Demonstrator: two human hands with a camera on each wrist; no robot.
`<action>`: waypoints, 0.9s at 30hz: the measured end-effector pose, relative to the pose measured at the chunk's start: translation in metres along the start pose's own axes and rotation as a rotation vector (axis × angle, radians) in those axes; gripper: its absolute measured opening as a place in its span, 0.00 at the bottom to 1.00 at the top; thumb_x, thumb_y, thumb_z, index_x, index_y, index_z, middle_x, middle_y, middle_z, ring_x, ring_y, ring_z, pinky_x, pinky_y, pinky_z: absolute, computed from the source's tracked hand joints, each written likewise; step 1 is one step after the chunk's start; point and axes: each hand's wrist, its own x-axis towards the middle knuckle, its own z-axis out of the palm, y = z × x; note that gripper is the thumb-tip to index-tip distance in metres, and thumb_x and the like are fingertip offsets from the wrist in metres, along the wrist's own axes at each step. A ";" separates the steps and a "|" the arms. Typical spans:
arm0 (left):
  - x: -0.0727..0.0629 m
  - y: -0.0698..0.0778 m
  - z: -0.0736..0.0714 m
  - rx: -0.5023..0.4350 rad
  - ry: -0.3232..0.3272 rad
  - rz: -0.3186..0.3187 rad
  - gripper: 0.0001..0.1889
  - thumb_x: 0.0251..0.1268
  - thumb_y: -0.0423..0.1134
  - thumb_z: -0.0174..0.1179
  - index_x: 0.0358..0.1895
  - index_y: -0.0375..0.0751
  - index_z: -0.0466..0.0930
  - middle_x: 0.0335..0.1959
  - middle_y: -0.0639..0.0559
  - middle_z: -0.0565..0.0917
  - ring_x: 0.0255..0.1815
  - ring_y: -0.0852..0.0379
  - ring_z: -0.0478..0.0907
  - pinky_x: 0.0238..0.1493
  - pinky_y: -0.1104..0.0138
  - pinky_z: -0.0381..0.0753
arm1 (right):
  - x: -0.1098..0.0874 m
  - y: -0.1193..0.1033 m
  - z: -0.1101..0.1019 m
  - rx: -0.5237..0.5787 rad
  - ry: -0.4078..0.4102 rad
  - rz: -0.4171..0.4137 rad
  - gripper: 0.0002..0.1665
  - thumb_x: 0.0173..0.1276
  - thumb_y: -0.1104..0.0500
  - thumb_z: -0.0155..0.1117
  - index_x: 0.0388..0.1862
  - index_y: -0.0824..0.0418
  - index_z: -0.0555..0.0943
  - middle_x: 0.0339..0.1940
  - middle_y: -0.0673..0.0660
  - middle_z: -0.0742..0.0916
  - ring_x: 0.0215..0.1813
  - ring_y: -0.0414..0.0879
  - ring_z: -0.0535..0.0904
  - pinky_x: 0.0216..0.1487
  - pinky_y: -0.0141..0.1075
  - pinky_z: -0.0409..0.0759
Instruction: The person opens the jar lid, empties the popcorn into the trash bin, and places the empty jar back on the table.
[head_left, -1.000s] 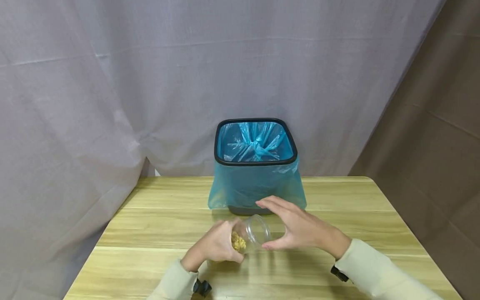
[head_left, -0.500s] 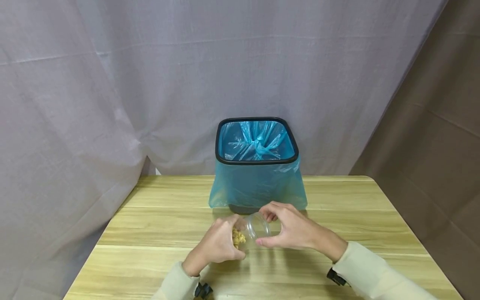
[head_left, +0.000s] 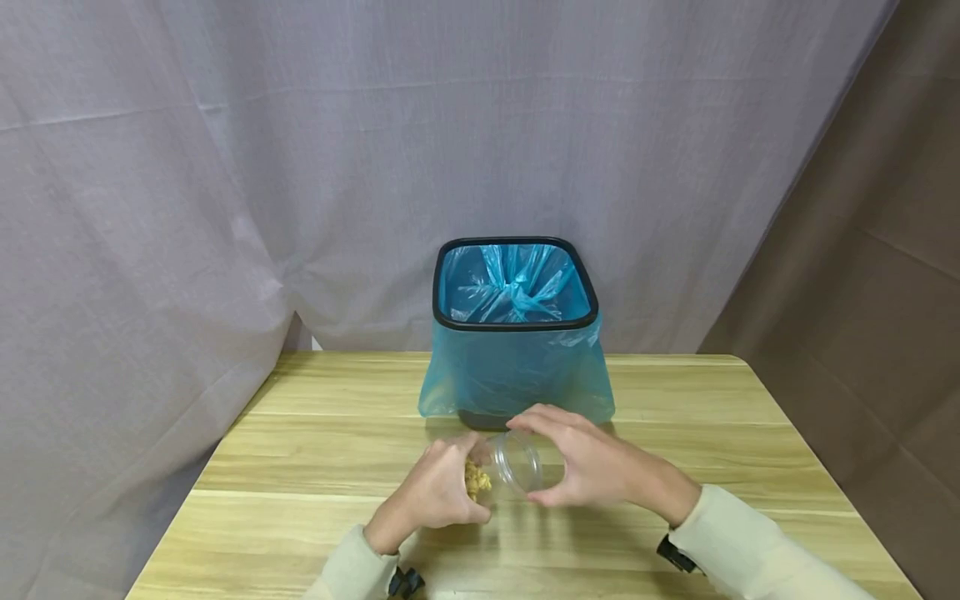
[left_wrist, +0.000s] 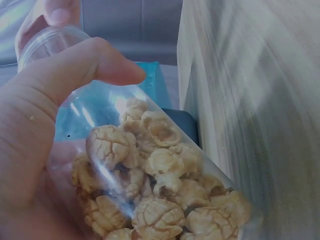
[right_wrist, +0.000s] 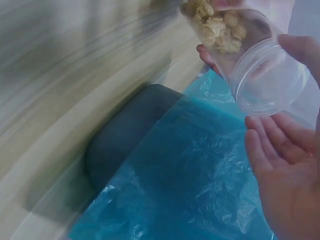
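A clear plastic jar (left_wrist: 160, 165) of caramel popcorn (right_wrist: 220, 32) lies tilted above the table, its lidded end towards the right. My left hand (head_left: 438, 483) grips the jar's body, thumb across it in the left wrist view. Round the clear lid (right_wrist: 272, 80) are the thumb and fingers of my right hand (head_left: 600, 462), thumb on one edge and fingertips at the opposite edge. The popcorn sits towards the jar's bottom end, partly covered by my left hand in the head view.
Just beyond the hands stands a bin (head_left: 516, 327) with a black rim and a blue bag (head_left: 517, 367) folded over it. The wooden table (head_left: 300, 467) ends at a grey curtain (head_left: 360, 167) behind, with a brown curtain (head_left: 862, 292) at the right.
My right hand closed in on the lid, its fingers curled round and then spread a little again at the edge. My left hand and the jar have stayed nearly still.
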 end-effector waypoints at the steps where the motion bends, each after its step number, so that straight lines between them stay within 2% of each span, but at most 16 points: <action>1: 0.000 0.000 0.000 0.001 -0.001 0.000 0.35 0.33 0.40 0.80 0.55 0.42 0.81 0.44 0.48 0.91 0.44 0.59 0.86 0.47 0.68 0.86 | 0.000 -0.001 -0.001 -0.014 -0.007 -0.017 0.49 0.53 0.49 0.86 0.72 0.57 0.74 0.65 0.51 0.83 0.64 0.44 0.81 0.61 0.43 0.87; 4: 0.000 -0.001 0.001 -0.004 -0.003 0.002 0.34 0.33 0.40 0.80 0.54 0.43 0.81 0.44 0.48 0.91 0.43 0.60 0.86 0.48 0.68 0.86 | -0.001 -0.002 -0.004 -0.064 -0.013 -0.069 0.52 0.52 0.49 0.87 0.73 0.58 0.73 0.68 0.51 0.82 0.66 0.45 0.80 0.64 0.42 0.86; 7: 0.000 -0.001 0.001 -0.013 -0.002 0.008 0.34 0.33 0.40 0.80 0.53 0.43 0.82 0.44 0.47 0.91 0.44 0.59 0.86 0.48 0.68 0.87 | -0.002 -0.003 -0.006 -0.092 -0.001 -0.074 0.55 0.52 0.44 0.87 0.75 0.58 0.71 0.69 0.50 0.81 0.68 0.45 0.79 0.66 0.43 0.85; 9: 0.000 -0.001 0.001 -0.014 -0.001 0.009 0.34 0.33 0.39 0.80 0.53 0.42 0.82 0.44 0.48 0.91 0.45 0.58 0.87 0.49 0.68 0.87 | -0.003 -0.004 -0.006 -0.082 0.007 -0.036 0.55 0.54 0.40 0.85 0.75 0.58 0.71 0.68 0.50 0.81 0.68 0.44 0.80 0.66 0.45 0.85; 13: -0.001 0.000 0.002 -0.010 -0.007 -0.001 0.34 0.33 0.40 0.80 0.54 0.43 0.82 0.45 0.50 0.91 0.46 0.58 0.87 0.50 0.67 0.87 | -0.003 -0.006 -0.006 -0.017 0.013 0.094 0.50 0.58 0.33 0.79 0.71 0.58 0.75 0.63 0.48 0.84 0.64 0.44 0.82 0.65 0.46 0.85; 18: 0.000 0.001 0.003 -0.015 -0.020 -0.009 0.34 0.33 0.40 0.80 0.53 0.42 0.82 0.46 0.48 0.92 0.47 0.57 0.87 0.51 0.67 0.87 | -0.003 -0.008 -0.002 0.036 -0.001 0.236 0.47 0.61 0.28 0.74 0.66 0.59 0.79 0.56 0.49 0.87 0.58 0.46 0.84 0.59 0.46 0.87; 22: 0.000 0.002 0.002 -0.014 -0.022 -0.008 0.34 0.32 0.39 0.80 0.53 0.43 0.82 0.45 0.48 0.92 0.46 0.59 0.87 0.49 0.68 0.86 | -0.003 -0.008 0.002 0.048 -0.011 0.263 0.44 0.62 0.29 0.73 0.63 0.60 0.81 0.53 0.51 0.87 0.53 0.44 0.84 0.54 0.42 0.87; 27: 0.000 0.003 0.002 -0.013 -0.024 -0.010 0.34 0.32 0.40 0.80 0.52 0.44 0.82 0.45 0.48 0.91 0.43 0.62 0.85 0.47 0.69 0.85 | -0.003 -0.007 0.005 0.067 -0.011 0.226 0.41 0.62 0.32 0.75 0.61 0.60 0.81 0.51 0.51 0.87 0.52 0.42 0.83 0.54 0.43 0.87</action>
